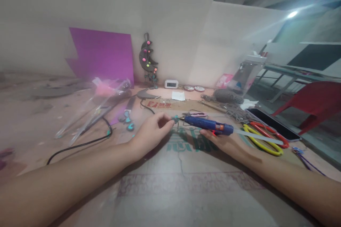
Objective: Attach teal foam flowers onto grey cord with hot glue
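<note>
In the head view, your left grip pinches a small teal-and-grey piece between thumb and fingers, right at the nozzle of the slim blue plastic glue gun that your right grip holds from below; whether nozzle and piece touch is too small to tell. A pale translucent glue stick juts from the gun's rear, beyond your right grip, across yellow looped handles, while small teal-and-grey cutouts lie beyond your left grip, to its left.

Phone lies right of glue gun.
</note>
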